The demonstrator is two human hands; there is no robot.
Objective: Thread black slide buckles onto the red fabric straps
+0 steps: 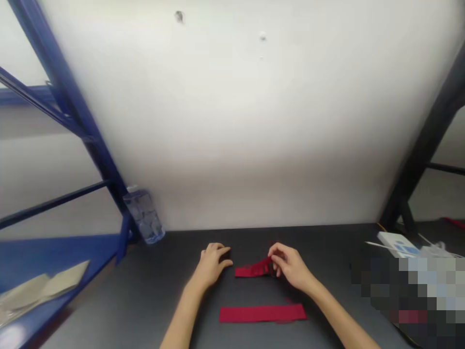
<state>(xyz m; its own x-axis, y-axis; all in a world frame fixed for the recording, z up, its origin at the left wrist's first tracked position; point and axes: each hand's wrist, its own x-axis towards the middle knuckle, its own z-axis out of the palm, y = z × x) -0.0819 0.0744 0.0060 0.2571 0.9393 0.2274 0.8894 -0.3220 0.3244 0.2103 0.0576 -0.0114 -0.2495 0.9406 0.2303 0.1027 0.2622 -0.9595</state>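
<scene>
Two items, a matched pair: left hand (212,265) with left forearm (180,317), right hand (290,266) with right forearm (339,317) — bare, slender, long-fingered — both running in from the near edge.

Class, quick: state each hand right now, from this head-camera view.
Left hand: loosely curled, holding nothing.
Right hand: closed, pinching a flat red fabric strip.

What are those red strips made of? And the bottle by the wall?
The flat red strip looks like cloth: dull, with no shine. The bunched red strip in the right hand bends softly, so probably cloth too. The bottle looks like clear plastic: shiny and see-through.
</scene>
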